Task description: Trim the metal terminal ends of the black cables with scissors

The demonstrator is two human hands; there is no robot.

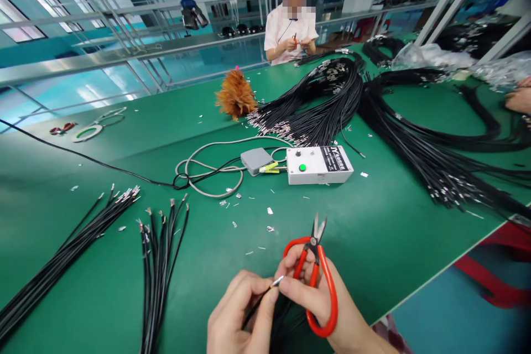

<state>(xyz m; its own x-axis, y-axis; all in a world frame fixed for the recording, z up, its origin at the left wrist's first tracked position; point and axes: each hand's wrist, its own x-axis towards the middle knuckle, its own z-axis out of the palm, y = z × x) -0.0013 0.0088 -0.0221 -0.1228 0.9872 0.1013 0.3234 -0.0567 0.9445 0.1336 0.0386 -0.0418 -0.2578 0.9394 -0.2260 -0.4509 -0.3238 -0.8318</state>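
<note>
My left hand (pixel 243 310) pinches a black cable (pixel 254 312) close to its stripped, silvery end (pixel 277 281). The thumb and forefinger of my right hand (pixel 327 298) meet at that same silvery tip. Scissors with red handles (pixel 332 293) hang in my right hand, looped over the fingers, blades pointing up and slightly apart. Below my hands more black cables show, partly hidden. To the left lie two bundles of black cables, a nearer one (pixel 155 276) and a longer one (pixel 62 265), with bared ends facing away from me.
A white box with a green button (pixel 319 165) sits mid-table beside a grey adapter (pixel 256 160) and coiled cord. Large black cable bundles (pixel 327 94) lie behind, near an orange feather duster (pixel 235 94). Scraps litter the green table (pixel 199 265). A person (pixel 291 33) works opposite; another's hand (pixel 520 97) is far right.
</note>
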